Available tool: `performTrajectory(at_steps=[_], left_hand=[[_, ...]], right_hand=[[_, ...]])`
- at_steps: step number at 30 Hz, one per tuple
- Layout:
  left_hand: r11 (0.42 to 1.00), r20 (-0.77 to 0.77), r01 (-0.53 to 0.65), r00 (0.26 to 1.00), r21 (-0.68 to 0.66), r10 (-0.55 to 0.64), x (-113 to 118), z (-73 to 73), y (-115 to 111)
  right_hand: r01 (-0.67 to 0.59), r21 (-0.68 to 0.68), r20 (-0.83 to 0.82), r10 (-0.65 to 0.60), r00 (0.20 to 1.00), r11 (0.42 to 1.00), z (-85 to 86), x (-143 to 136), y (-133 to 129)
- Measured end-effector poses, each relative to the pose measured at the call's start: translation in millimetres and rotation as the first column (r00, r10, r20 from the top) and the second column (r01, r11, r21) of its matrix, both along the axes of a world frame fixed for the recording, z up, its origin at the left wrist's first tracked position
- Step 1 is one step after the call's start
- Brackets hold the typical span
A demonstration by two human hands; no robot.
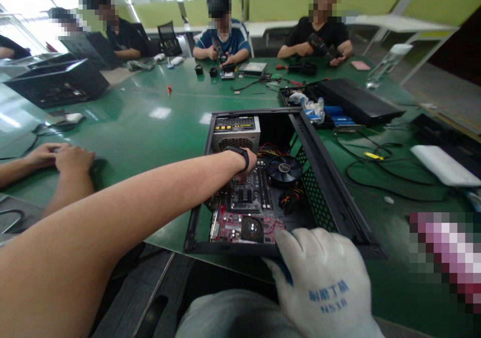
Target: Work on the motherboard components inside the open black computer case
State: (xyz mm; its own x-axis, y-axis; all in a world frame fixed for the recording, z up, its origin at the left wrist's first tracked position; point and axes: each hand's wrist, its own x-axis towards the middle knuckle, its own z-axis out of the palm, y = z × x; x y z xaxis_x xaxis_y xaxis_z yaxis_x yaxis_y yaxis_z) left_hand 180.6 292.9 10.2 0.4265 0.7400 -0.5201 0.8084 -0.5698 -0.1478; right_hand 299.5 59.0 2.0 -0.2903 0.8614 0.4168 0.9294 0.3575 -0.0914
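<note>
A black computer case (229, 249) lies open on the green table, with its inside facing up. My left hand (248, 163), bare and with a black band at the wrist, reaches inside near the motherboard (244, 196), just below the power supply (236, 131); its fingertips are hidden. My right hand (321, 273), in a white glove, grips the near edge of the case, thumb below the rim and fingers over it. Beside it lies a red graphics card (233, 228). A round fan (284, 169) sits right of the motherboard.
Another person's hands (67, 157) rest at the left. Across the table (135, 110), several people sit, two holding power drills. A second case (60, 85) stands at the far left. Cables (361, 173), a white block (443, 165) and a black panel (356, 100) lie to the right.
</note>
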Motion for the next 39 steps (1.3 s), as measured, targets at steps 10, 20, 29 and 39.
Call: performTrajectory(at_steps=[10,20,29,39], left_hand=[[0.995,0.09,0.098,0.991,0.01,-0.098,-13,6.5,-2],[0.982,0.68,-0.072,0.73,0.174,-0.068,-49,61.3,-10],[0.974,0.882,-0.195,0.472,0.116,-0.01,-85,83.3,-33],[0.967,0.915,-0.249,0.4,0.053,0.053,-108,62.2,-52]], right_hand=[[0.04,-0.069,0.098,-0.034,0.995,0.997,9.1,-2,-2],[0.056,-0.085,0.105,-0.047,0.993,0.995,12.5,14,37],[0.159,-0.042,0.264,-0.142,0.954,0.986,17.9,10,187],[0.284,-0.062,0.314,-0.251,0.916,0.957,33.5,-3,325]])
